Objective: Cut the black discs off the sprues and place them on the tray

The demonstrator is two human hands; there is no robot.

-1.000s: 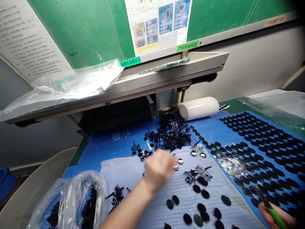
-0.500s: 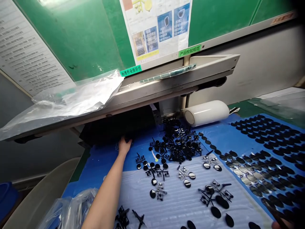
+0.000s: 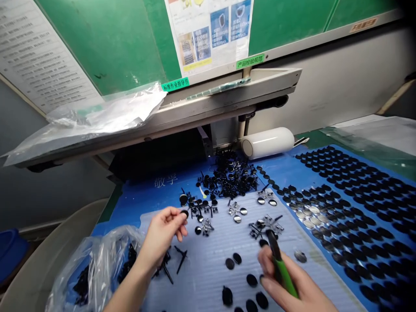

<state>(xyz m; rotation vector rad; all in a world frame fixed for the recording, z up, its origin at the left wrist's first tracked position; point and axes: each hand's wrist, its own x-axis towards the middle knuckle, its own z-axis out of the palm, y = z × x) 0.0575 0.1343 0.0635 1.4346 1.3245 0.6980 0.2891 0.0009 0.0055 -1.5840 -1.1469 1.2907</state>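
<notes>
Here, the right hand grips a green-handled tool.

Gotta be a factory workshop tbh: green board with a teal label reading "standard work instructions" in Chinese, a green label for product inspection, heaped black plastic parts, plus loads of identical black discs in rows.

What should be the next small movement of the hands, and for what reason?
Probably bring the green-handled tool in the right hand toward the black round piece pinched in the left hand: both are held, but a gap separates them.
</notes>
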